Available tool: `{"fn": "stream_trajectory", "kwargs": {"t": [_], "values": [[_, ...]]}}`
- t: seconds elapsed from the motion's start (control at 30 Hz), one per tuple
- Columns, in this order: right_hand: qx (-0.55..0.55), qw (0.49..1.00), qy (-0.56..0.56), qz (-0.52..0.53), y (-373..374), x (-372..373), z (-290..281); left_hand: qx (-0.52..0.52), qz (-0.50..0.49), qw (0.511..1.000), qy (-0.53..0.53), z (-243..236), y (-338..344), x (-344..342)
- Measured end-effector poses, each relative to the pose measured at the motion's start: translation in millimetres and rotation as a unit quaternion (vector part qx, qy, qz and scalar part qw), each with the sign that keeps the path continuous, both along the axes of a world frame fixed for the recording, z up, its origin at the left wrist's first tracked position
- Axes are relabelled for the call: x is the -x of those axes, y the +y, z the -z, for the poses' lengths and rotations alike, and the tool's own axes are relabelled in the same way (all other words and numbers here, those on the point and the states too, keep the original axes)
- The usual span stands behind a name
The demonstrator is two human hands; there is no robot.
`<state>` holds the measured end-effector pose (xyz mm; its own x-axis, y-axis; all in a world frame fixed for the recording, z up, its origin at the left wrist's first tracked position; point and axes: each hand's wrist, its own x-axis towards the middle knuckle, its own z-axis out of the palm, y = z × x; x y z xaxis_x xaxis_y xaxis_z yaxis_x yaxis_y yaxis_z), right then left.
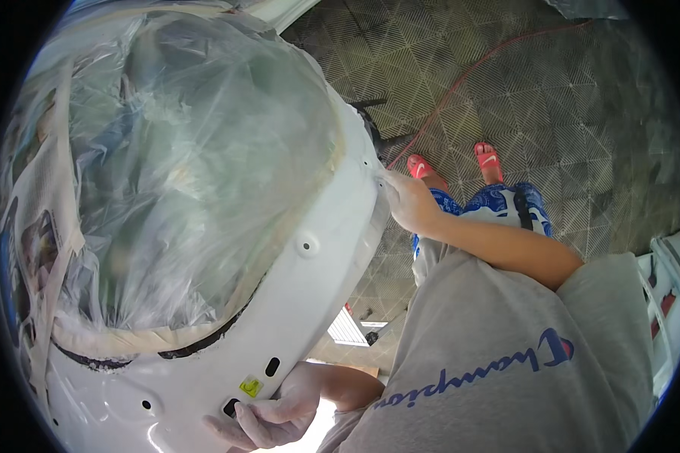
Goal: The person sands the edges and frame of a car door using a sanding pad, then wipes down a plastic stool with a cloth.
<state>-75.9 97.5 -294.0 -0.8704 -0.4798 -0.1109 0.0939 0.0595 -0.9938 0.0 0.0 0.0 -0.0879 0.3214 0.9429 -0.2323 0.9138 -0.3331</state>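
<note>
A white painted car body panel curves across the left and middle, with round holes and oval slots in it. My left hand, pale with dust, lies at its lower edge. Its fingers are apart, one tip at an oval slot below a small yellow-green sticker. Farther up, my right hand is closed against the panel's outer edge. Its fingertips press on the white surface, and whatever they may hold is hidden. Crumpled clear plastic film covers the large opening, bordered by masking tape.
Patterned grey floor tiles spread beyond the panel, with a thin red hose across them. My feet in red sandals stand there. A white frame-like object is at the right edge. A white grille-like piece lies below the panel.
</note>
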Motion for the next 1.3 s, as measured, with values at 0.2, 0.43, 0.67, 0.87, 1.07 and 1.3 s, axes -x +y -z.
{"fn": "stream_trajectory", "kwargs": {"t": [0.2, 0.43, 0.67, 0.87, 1.07, 1.3], "values": [[0.039, 0.991, 0.085, 0.100, -14, -15, -46, 0.027, -0.022, 0.999, -0.018, -1, -6, -5], [-0.063, 0.992, 0.113, 0.007, -15, 28, 44, 0.095, -0.164, 0.977, -0.102, -5, 17, 4], [0.115, 0.978, -0.171, 0.030, 5, 65, -11, 0.067, -0.152, 0.978, -0.124, 3, 20, -2], [0.161, 0.977, -0.137, 0.010, 19, 72, -89, -0.087, -0.162, 0.923, -0.339, 53, 41, -28], [0.226, 0.962, -0.152, 0.005, 31, 73, -122, -0.122, -0.164, 0.835, -0.512, 87, 60, -16], [0.311, 0.934, -0.175, -0.033, 42, 77, -149, -0.055, -0.204, 0.662, -0.719, 116, 64, -4]]}}
